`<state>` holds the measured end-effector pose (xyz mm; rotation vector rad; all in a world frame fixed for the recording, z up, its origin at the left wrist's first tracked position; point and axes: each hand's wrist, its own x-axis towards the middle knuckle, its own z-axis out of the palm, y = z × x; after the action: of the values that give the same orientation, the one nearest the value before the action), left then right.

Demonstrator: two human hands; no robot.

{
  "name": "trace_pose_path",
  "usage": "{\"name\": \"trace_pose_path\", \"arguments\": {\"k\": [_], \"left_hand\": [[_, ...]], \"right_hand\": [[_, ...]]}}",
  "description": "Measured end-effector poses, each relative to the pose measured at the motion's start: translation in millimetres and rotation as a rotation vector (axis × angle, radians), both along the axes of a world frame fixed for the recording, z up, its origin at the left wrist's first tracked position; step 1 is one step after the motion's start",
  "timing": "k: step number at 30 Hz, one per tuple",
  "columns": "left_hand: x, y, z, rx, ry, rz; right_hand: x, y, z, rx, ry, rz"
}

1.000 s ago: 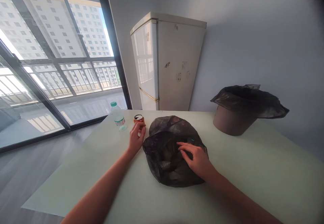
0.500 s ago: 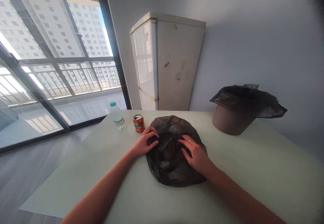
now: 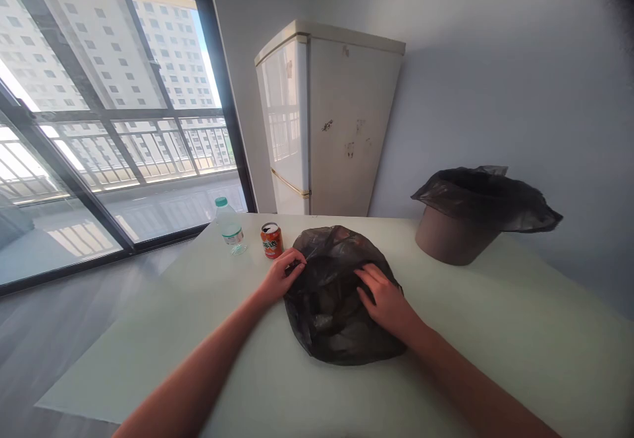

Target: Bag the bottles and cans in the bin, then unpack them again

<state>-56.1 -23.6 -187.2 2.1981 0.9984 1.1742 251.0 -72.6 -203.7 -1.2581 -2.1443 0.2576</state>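
A black, thin plastic garbage bag (image 3: 347,332) lies bunched and rounded on the table in front of me, with something vague showing through its film. My left hand (image 3: 281,278) is at the bag's upper left side, thumb and fingertips pinched together on the film. On the right side of the bag rests my right hand (image 3: 389,299), fingers stretched over the plastic and thumb apart from them. Just beyond my left hand stands an orange drink can (image 3: 271,243), its top opened. Left of the can is a clear plastic bottle (image 3: 232,230) with a green cap.
A brown bin (image 3: 448,238) lined with a black bag (image 3: 480,193) stands at the table's right rear. The pale green table (image 3: 178,306) has its edge at the left. Behind it are a white refrigerator (image 3: 347,127) and a glass sliding door (image 3: 113,108).
My left hand has closed its thumb and fingers on the bag's film and drawn slightly left. The right hand has barely shifted. Can, bottle and bin stay in place.
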Motion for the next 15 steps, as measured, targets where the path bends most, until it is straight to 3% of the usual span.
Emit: {"name": "trace_pose_path", "arguments": {"k": [5, 15], "left_hand": [[0.2, 0.6, -0.1, -0.012, -0.008, 0.017], [2.1, -2.4, 0.4, -0.019, -0.007, -0.130]], "right_hand": [[10.5, 10.4, -7.2, 0.042, -0.008, -0.154], [23.5, 20.9, -19.8, 0.040, -0.079, -0.287]]}}
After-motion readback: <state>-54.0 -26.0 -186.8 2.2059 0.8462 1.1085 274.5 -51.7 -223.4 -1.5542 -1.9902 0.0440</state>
